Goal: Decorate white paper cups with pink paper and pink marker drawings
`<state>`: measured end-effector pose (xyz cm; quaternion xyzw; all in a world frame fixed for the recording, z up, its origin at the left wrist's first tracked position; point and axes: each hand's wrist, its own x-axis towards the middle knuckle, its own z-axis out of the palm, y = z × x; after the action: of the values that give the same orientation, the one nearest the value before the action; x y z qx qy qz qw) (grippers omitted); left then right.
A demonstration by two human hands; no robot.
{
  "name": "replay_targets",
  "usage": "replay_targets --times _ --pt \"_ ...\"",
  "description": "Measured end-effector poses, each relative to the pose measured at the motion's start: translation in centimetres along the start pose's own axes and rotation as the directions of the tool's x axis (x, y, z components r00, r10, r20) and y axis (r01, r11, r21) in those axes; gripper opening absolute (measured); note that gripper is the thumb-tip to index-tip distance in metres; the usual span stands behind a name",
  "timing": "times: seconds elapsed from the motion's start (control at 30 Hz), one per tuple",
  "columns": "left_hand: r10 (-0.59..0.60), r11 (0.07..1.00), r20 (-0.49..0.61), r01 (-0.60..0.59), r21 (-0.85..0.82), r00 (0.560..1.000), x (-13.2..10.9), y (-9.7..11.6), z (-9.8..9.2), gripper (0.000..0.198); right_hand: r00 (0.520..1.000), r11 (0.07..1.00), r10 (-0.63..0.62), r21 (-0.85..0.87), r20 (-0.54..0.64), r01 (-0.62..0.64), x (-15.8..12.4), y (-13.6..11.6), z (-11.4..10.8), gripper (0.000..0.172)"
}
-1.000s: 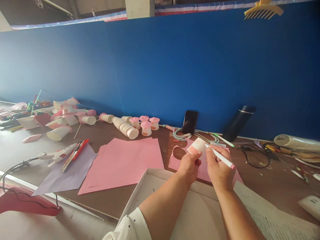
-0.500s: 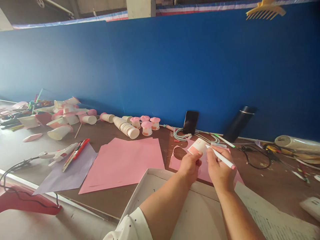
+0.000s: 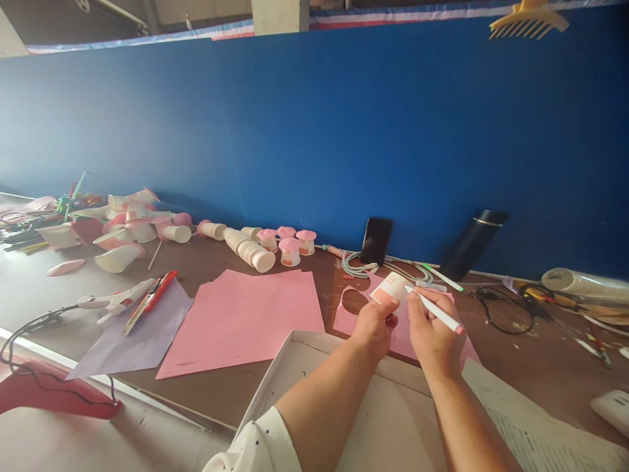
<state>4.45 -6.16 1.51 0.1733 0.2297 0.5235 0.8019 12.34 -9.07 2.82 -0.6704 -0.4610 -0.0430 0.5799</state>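
Observation:
My left hand (image 3: 376, 326) is closed around a white paper cup (image 3: 393, 283), which lies tilted and bears small drawn window lines and an orange-pink patch. In my right hand (image 3: 433, 331) is a white marker (image 3: 442, 311) with a pink end, its tip at or very near the cup's side. Under both hands lies a pink sheet (image 3: 348, 320) with a round hole cut in it. Farther back stand several small cups with pink paper roofs (image 3: 289, 252), beside a nested stack of white paper cups (image 3: 246, 249).
A white shallow box (image 3: 393, 419) sits under my forearms. Pink paper (image 3: 246, 321), a red utility knife (image 3: 152, 298) and a glue gun (image 3: 118, 300) lie to the left. A phone (image 3: 377, 240) and a dark bottle (image 3: 474, 244) lean against the blue panel (image 3: 314, 131).
The view has shifted very slightly. Both hands keep their hold on the cup and the marker, with almost no visible movement between them.

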Motion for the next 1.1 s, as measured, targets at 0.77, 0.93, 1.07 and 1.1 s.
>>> replay_targets --times 0.77,0.93,1.07,1.1 --pt "-0.026 0.999 -0.01 0.026 -0.031 1.0 0.04 0.0 0.0 0.04 1.0 1.0 -0.011 0.001 0.001 0.011 -0.17 -0.16 0.11 0.023" --pt "-0.028 0.999 -0.028 0.026 -0.042 0.999 0.09 -0.03 -0.03 0.039 1.0 1.0 -0.01 0.005 0.001 0.01 -0.18 -0.07 0.16 0.02" --pt "-0.026 0.999 -0.005 0.026 -0.039 1.0 0.12 0.02 -0.03 0.041 0.999 0.999 -0.04 0.01 -0.013 0.041 -0.2 -0.03 0.19 0.02" --pt "-0.028 0.999 -0.002 0.027 -0.037 1.0 0.12 0.02 -0.04 0.042 0.999 0.999 -0.046 0.007 -0.017 0.047 -0.21 -0.02 0.2 0.02"
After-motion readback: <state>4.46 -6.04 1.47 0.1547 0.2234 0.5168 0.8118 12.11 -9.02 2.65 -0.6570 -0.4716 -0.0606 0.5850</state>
